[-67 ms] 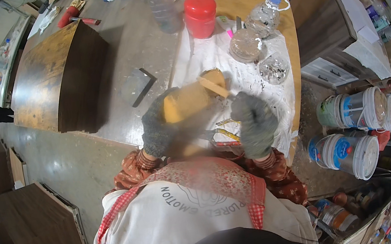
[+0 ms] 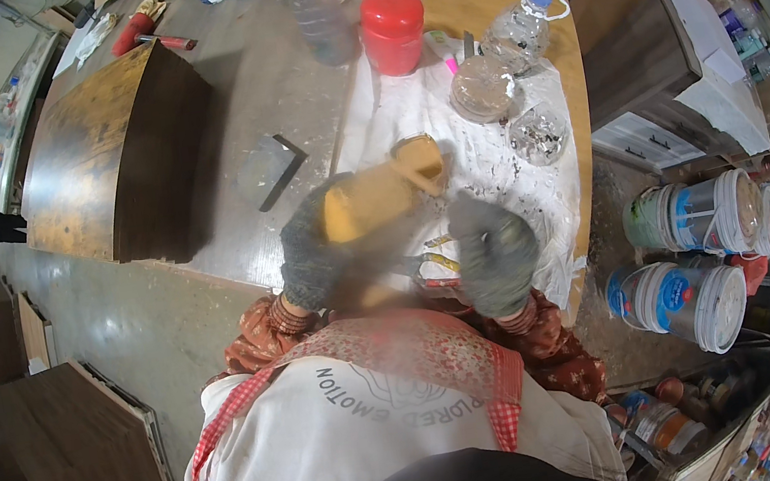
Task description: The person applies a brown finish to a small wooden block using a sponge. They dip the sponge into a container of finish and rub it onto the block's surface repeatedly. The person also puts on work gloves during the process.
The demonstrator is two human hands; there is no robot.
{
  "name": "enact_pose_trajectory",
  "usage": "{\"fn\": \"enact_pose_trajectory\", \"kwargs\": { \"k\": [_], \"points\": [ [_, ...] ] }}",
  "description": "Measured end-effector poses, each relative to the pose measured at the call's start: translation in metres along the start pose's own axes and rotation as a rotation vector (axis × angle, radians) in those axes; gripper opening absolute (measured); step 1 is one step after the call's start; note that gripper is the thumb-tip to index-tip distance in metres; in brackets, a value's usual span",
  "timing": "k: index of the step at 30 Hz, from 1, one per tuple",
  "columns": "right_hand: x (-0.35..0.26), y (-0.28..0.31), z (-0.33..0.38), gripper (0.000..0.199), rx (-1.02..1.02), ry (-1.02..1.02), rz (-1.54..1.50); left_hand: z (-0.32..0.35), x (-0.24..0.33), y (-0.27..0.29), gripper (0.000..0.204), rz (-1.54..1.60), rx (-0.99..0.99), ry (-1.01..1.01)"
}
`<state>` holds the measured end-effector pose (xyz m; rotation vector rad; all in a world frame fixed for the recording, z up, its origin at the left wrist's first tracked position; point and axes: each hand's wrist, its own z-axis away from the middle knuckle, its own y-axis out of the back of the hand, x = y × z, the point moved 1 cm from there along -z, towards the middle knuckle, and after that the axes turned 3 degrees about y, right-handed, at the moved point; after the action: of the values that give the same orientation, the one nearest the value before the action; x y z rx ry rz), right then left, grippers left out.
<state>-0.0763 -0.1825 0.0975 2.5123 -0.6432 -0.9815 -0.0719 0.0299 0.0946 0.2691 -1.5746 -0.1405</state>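
Note:
My left hand (image 2: 313,256), in a dark knit glove, is closed around a tan tub-like container (image 2: 369,201) tilted to the right; its exact kind is unclear. Its rounded open end (image 2: 418,154) looks brownish inside. A flat wooden stick (image 2: 418,179) lies against that end, and its other end runs to my gloved right hand (image 2: 498,253), which is closed on it and blurred. Below, between my hands, are yellow-handled tools (image 2: 440,260), partly hidden. White sheeting (image 2: 368,124) covered with dark specks lies under all this.
A red lidded canister (image 2: 393,30), a dark bottle (image 2: 322,16) and several cut clear plastic bottles (image 2: 482,91) stand beyond my hands. To the left are an angled dark piece (image 2: 283,169) and a wooden cabinet box (image 2: 94,159). Buckets (image 2: 679,306) stand at the right.
My right hand has shifted slightly down and left, and the stick's near end has moved with it. My left hand and the container look nearly still.

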Motion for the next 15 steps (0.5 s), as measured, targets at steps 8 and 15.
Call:
{"fn": "enact_pose_trajectory", "kwargs": {
  "k": [8,15],
  "points": [
    [-0.027,0.013,-0.011,0.044,-0.204,0.157,-0.023,-0.004,0.009,0.005,0.061,0.076,0.010,0.165],
    [0.017,-0.007,0.003,0.022,-0.088,-0.646,-0.501,-0.001,-0.002,0.000,0.063,0.065,-0.080,-0.025]
  ]
}}
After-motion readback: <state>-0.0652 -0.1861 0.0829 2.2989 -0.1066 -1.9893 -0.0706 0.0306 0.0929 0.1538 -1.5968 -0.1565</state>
